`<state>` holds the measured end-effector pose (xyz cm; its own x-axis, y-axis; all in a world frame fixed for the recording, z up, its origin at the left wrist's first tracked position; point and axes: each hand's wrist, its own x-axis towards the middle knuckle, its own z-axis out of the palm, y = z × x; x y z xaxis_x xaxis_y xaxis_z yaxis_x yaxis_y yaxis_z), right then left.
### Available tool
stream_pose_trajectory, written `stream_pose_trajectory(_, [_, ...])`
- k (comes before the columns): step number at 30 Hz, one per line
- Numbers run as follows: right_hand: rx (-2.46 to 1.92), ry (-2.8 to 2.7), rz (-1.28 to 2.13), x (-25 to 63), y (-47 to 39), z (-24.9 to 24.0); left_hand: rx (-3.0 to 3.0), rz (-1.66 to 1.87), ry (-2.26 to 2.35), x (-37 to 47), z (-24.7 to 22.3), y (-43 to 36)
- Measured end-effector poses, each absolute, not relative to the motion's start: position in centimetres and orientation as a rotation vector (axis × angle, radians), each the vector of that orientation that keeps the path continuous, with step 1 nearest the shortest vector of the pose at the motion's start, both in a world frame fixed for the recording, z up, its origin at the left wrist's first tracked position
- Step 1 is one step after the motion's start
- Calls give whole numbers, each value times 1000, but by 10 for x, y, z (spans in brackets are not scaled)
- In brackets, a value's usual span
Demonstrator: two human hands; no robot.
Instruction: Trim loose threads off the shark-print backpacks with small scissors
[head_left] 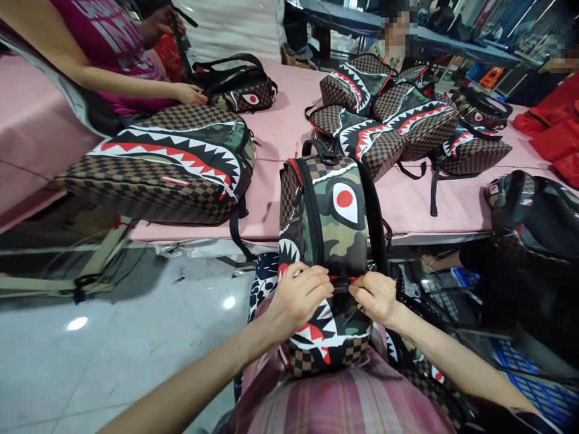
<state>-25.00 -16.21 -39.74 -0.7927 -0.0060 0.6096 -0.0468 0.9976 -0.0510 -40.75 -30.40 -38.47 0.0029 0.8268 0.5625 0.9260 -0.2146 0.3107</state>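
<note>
A backpack (337, 241) with camouflage, brown checks and a shark face rests on my lap, leaning against the pink table edge. My left hand (303, 295) lies over its front, fingers bent at the left end of a small red-edged pocket opening (340, 284). At the opening's right end, my right hand (374, 295) is closed in a pinch on the pocket edge. Whether a zipper pull is between those fingers is hidden. The left fingertips press on the pocket edge too.
A large shark-print backpack (181, 163) lies on the pink table (280, 132) at left. Several more backpacks (380, 120) are piled at right. Across the table, a person in a magenta shirt (106, 54) handles another bag (239, 90). A blue crate (525, 374) stands low at right.
</note>
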Motion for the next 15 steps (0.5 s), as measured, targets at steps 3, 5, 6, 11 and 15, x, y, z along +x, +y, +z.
stream_pose_trajectory(3, [77, -2395, 82, -254, -162, -398, -2082, -915, -1984, -411, -366, -297])
stream_pose_trajectory(5, [105, -2351, 71, -257, -162, -397, -2120, -682, -2168, -413, -349, -287])
stream_pose_trajectory(6, [110, -2346, 62, -258, -162, -397, -2161, -530, -2268, -415, -341, -280])
stream_pose_trajectory(11, [122, -2353, 34, -262, -162, -391, -2360, 73, -2495, -420, -311, -241])
stream_pose_trajectory(15, [116, -2348, 29, -261, -161, -389, -2424, 92, -2514, -418, -311, -228])
